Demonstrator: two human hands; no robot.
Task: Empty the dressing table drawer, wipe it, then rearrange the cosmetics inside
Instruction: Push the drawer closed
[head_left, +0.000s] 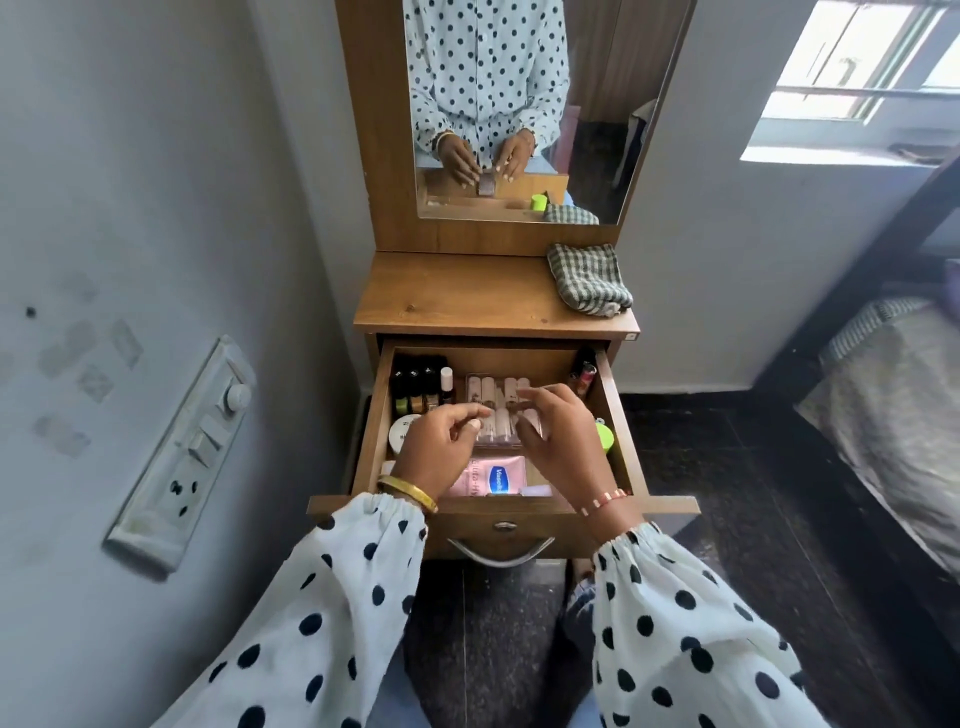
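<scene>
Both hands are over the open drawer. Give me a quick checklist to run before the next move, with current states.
1. Drawer pulled fully open: ok.
2. Clear lipstick case within reach of both hands: ok.
3. Left hand free: cannot tell; fingers curled by the case edge.
4. Right hand free: cannot tell; fingers extend over the case, contact unclear.
5. Cloth on the tabletop, out of the drawer: ok.
6. Bottles upright at the drawer's back left: ok.
</scene>
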